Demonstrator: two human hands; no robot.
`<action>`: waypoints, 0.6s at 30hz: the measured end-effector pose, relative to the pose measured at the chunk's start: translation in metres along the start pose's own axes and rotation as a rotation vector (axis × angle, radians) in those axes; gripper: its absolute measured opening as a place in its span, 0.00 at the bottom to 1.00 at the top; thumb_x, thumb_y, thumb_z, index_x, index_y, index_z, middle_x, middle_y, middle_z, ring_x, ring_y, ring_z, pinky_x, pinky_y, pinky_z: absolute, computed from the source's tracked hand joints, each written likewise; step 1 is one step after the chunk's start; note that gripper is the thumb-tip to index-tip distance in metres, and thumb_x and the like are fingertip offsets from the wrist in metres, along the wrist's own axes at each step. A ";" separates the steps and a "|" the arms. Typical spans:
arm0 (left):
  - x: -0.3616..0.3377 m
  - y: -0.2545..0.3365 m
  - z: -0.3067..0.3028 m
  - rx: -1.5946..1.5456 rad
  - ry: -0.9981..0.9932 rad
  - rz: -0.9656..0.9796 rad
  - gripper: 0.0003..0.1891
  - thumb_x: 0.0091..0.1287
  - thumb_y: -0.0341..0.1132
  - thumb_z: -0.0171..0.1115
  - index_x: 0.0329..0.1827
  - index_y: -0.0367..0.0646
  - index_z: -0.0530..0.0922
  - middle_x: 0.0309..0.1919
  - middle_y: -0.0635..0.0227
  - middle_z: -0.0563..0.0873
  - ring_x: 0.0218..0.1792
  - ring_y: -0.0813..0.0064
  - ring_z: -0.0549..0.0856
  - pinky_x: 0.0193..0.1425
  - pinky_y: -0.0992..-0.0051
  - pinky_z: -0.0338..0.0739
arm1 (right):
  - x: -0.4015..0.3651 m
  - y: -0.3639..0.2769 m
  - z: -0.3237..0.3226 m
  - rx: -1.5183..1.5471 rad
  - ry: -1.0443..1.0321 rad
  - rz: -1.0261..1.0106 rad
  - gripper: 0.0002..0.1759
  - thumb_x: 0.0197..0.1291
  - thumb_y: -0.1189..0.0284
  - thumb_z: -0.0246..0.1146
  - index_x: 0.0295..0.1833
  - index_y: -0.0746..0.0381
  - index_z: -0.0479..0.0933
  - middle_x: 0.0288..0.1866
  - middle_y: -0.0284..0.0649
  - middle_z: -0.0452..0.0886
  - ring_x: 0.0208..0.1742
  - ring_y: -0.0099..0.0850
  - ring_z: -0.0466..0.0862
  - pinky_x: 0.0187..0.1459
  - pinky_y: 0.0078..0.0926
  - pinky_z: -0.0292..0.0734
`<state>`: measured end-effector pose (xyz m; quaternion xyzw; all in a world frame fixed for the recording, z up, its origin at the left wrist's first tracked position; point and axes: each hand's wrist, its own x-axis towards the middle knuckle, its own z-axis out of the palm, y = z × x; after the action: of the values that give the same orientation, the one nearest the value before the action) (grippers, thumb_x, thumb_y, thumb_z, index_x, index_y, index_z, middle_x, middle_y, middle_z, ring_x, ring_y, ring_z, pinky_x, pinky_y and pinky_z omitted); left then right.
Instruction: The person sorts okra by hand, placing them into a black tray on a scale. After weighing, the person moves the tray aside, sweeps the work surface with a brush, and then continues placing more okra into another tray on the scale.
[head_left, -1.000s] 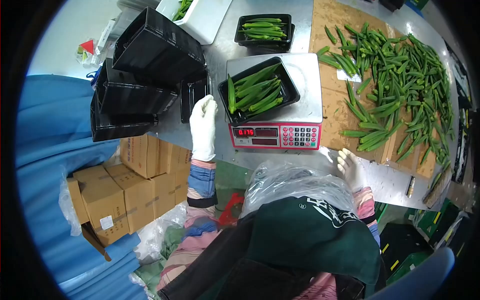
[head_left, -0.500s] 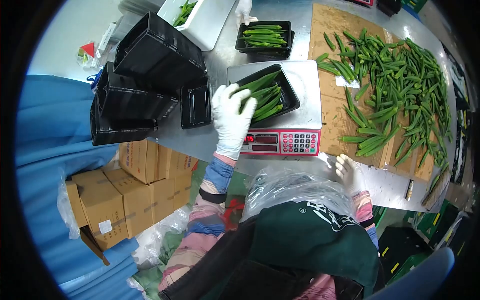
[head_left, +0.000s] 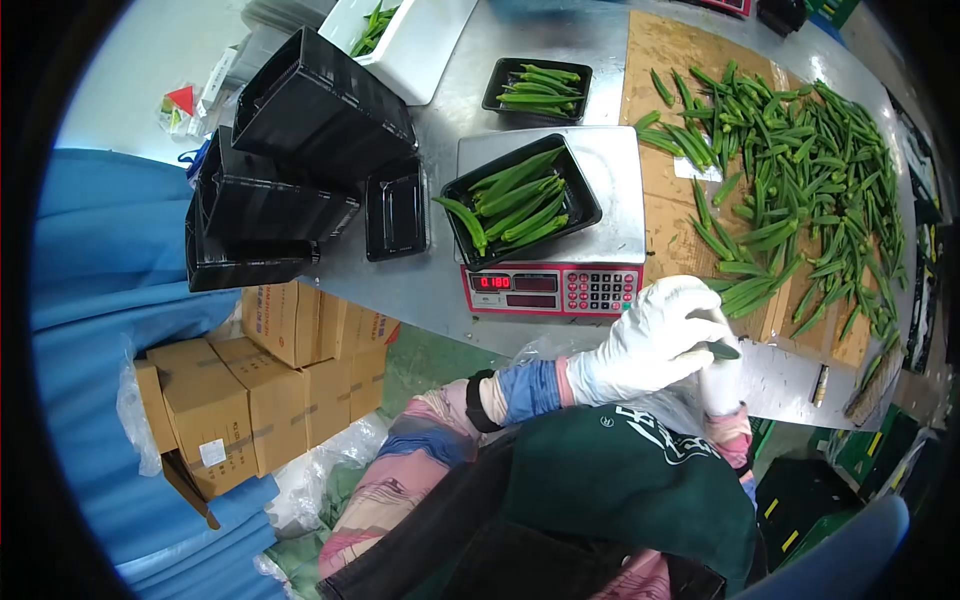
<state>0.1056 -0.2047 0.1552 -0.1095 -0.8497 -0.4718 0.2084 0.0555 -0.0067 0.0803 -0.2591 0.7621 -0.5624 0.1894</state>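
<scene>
My white-gloved left hand is in front of my body, its fingers closed on a dark green okra pod. My gloved right hand is close against it, its fingers mostly hidden behind the left. Ahead of them, a black tray of okra pods lies tilted across the steel pan of a red scale, its left corner past the pan's edge. One pod leans over the tray's left side. The display reads 0.180.
Loose okra is heaped on cardboard at the right. Behind the scale is another filled black tray. Stacked black trays, one single tray and a white bin stand left. Cartons sit below the table.
My left hand has left the tray on the scale and moved right to my right hand. The display now shows 0.180. Another person's gloved hand has gone from the back tray, which has shifted.
</scene>
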 end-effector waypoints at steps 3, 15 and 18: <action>0.004 -0.007 -0.044 0.110 -0.012 -0.124 0.19 0.56 0.32 0.74 0.51 0.41 0.83 0.47 0.61 0.84 0.54 0.58 0.82 0.62 0.60 0.76 | -0.028 -0.003 -0.043 0.238 0.143 0.464 0.24 0.73 0.77 0.60 0.72 0.67 0.72 0.48 0.39 0.86 0.46 0.24 0.84 0.52 0.22 0.78; -0.123 -0.130 -0.174 0.029 0.850 -0.867 0.23 0.72 0.33 0.69 0.66 0.34 0.75 0.50 0.66 0.83 0.50 0.79 0.81 0.60 0.75 0.76 | -0.174 0.123 -0.150 -0.513 0.143 0.778 0.33 0.67 0.68 0.68 0.73 0.71 0.70 0.54 0.58 0.86 0.54 0.39 0.88 0.54 0.33 0.81; -0.129 -0.138 -0.151 -0.150 0.827 -0.902 0.29 0.71 0.33 0.70 0.70 0.31 0.70 0.47 0.66 0.84 0.46 0.81 0.81 0.55 0.79 0.77 | -0.131 0.113 -0.094 -0.504 0.075 0.548 0.28 0.66 0.68 0.68 0.69 0.68 0.75 0.54 0.57 0.86 0.52 0.47 0.88 0.54 0.38 0.81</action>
<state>0.2056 -0.4045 0.0625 0.4384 -0.6255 -0.5755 0.2921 0.0846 0.1706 -0.0007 -0.0634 0.9241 -0.2945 0.2349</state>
